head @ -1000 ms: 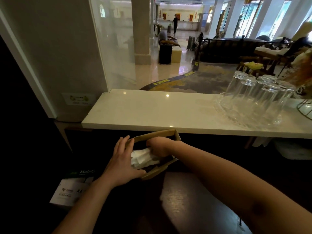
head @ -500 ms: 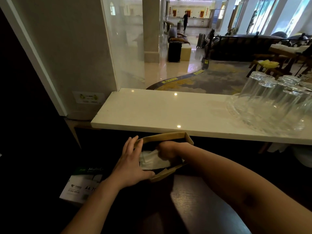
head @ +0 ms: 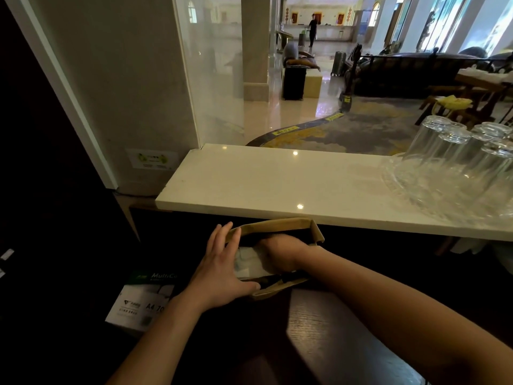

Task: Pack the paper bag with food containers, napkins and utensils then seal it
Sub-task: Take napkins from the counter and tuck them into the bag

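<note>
Counter [head: 277, 184], pale stone, ran across the far side of your view, with upturned glasses [head: 455, 162] at its right end; compared with a second before, you had leaned in and turned slightly left, so the glasses sat further right. Paper bag [head: 277, 226] stood below the counter's near edge on the dark table [head: 333, 329], mouth open, in the same spot. Your left hand [head: 222, 270], fingers spread flat with the thumb under the near rim, braced the bag's left wall as before. Your right hand [head: 277, 254] had gone deeper into the bag; its fingers were hidden, so I cannot tell their grip. White napkins [head: 247, 262] lay lower inside, beside it. You looked close to done with the napkins; sealing remained.
</note>
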`<state>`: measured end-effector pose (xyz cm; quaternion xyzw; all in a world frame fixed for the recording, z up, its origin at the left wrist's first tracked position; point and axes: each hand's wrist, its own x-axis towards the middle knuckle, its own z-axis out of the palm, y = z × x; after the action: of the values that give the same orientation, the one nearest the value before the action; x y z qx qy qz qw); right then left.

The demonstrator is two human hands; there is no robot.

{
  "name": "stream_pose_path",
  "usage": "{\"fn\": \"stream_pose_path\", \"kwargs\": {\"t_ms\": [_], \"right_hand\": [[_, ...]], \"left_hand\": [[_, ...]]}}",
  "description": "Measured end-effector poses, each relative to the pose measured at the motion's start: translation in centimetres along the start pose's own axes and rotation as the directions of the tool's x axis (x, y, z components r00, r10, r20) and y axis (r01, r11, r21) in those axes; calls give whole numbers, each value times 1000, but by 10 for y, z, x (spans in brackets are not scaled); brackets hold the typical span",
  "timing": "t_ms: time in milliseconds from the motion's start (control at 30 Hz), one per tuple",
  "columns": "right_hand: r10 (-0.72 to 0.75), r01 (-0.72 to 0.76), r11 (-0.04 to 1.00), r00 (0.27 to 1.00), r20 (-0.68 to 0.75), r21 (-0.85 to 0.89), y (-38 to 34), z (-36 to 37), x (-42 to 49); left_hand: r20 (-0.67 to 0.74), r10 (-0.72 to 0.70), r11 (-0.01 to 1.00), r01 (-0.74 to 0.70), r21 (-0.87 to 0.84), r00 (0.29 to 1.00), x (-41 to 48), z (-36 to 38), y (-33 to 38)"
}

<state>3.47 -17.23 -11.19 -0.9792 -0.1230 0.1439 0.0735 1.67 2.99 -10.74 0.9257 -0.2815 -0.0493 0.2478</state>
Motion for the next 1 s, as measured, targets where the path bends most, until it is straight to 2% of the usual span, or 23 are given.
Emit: {"fn": "stream_pose_path", "kwargs": {"t_ms": [167, 267, 500, 600, 667, 800, 900, 1000], "right_hand": [[-12, 20, 998, 992, 122, -65, -3, 5, -7], [-19, 29, 997, 992, 127, -76, -6, 4, -10], [-21, 28, 997, 995, -102, 74, -12, -5, -29], [0, 49, 977, 973, -230, 206, -14, -7, -45], [63, 55, 943, 938, -339, 329, -12, -9, -59], [252, 86, 843, 810, -529, 532, -3, -10, -90], [391, 93, 757, 729, -562, 646, 8, -6, -114], [485, 32, 724, 687, -542, 689, 24, 8, -138]], "left_hand": [[3, 4, 1000, -4, 5, 1000, 1, 0, -1], [5, 6, 1000, -6, 8, 1000, 2, -1, -1], [-1, -2, 999, 2, 33, 1000, 2, 1, 0], [-16, -26, 999, 27, 43, 1000, 0, 1, 1], [-25, -37, 998, 38, 51, 999, 0, 1, 3], [-33, -52, 996, 54, 67, 998, -1, 1, 7], [-54, -63, 994, 68, 84, 997, -1, 4, 9], [-83, -73, 993, 80, 85, 994, -1, 6, 13]]}}
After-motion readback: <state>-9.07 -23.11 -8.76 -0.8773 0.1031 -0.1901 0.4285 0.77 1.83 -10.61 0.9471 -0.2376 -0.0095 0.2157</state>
